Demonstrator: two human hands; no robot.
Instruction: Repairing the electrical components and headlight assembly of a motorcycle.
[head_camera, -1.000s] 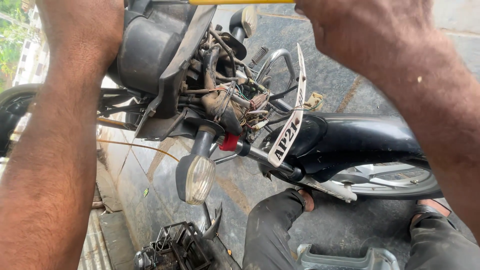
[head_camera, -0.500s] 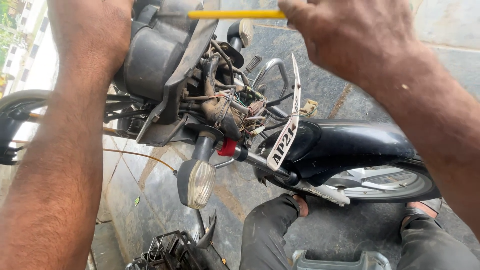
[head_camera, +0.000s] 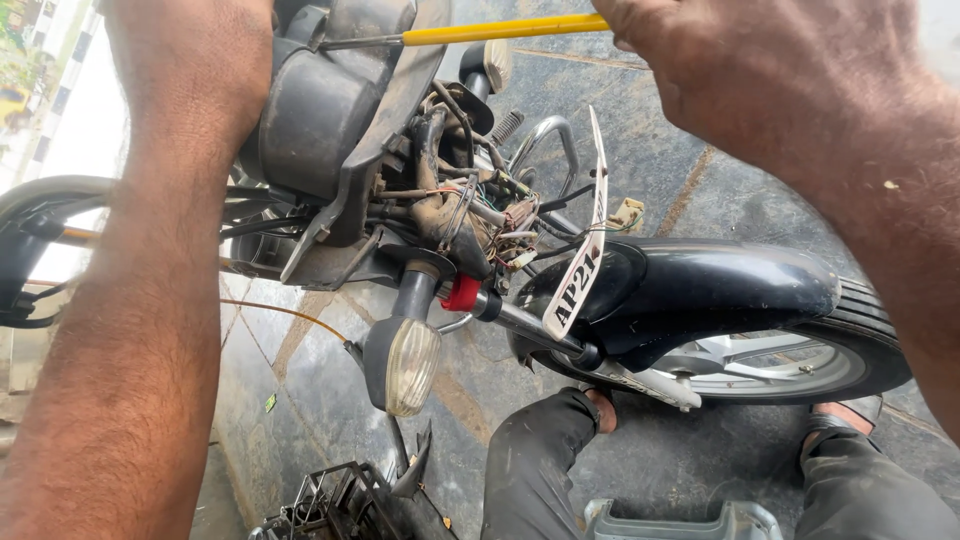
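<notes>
Gripping the yellow screwdriver (head_camera: 500, 30), the right hand (head_camera: 740, 70) is closed on its handle. Its shaft runs left into the headlight cowl (head_camera: 320, 110), nearer the left hand (head_camera: 190, 70), whose grip I cannot tell.

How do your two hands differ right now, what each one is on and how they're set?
The right hand grips a yellow-handled screwdriver; the left hand holds no tool and rests on the dark grey plastic headlight housing. The right comes in from the upper right, the left from the lower left. Both are bare and meet at the motorcycle's front.
</notes>
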